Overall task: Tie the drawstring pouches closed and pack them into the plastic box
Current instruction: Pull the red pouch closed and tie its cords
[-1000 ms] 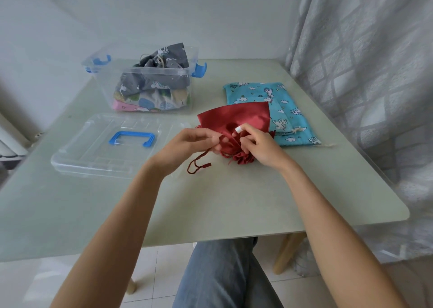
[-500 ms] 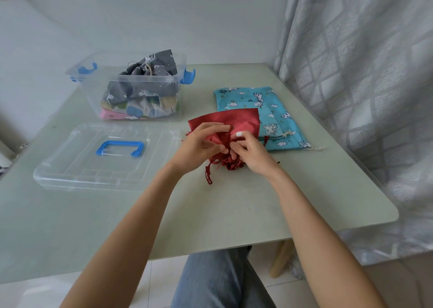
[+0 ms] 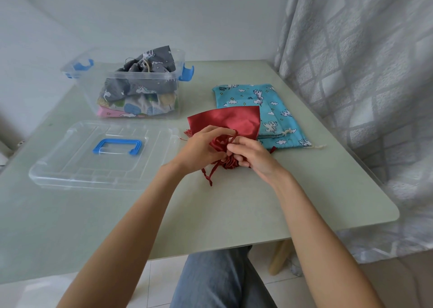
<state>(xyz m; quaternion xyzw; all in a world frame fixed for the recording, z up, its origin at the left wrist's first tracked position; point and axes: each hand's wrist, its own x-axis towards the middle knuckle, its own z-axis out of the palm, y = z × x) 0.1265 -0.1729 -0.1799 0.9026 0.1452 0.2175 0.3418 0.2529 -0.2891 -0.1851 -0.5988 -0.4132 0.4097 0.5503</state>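
Note:
A red satin drawstring pouch (image 3: pixel 230 119) lies mid-table, its gathered mouth toward me. My left hand (image 3: pixel 199 147) and my right hand (image 3: pixel 251 154) meet over that mouth, and each pinches a piece of the red drawstring (image 3: pixel 208 174), which loops between the fingers and trails onto the table. Under and right of the red pouch lies a flat blue cloud-print pouch (image 3: pixel 269 110). At the back left stands the clear plastic box (image 3: pixel 89 89) with blue latches. It holds several tied pouches, a grey unicorn-print one (image 3: pixel 143 78) on top.
The box's clear lid (image 3: pixel 70 164) with a blue handle lies flat on the table left of my hands. A patterned curtain (image 3: pixel 363 73) hangs along the table's right edge. My knee in jeans shows below the front edge.
My hands have kept working the red cord at the pouch's mouth: my left hand moved in over the gathered mouth, and a loop now stands between the fingers. The camera view shifted slightly.

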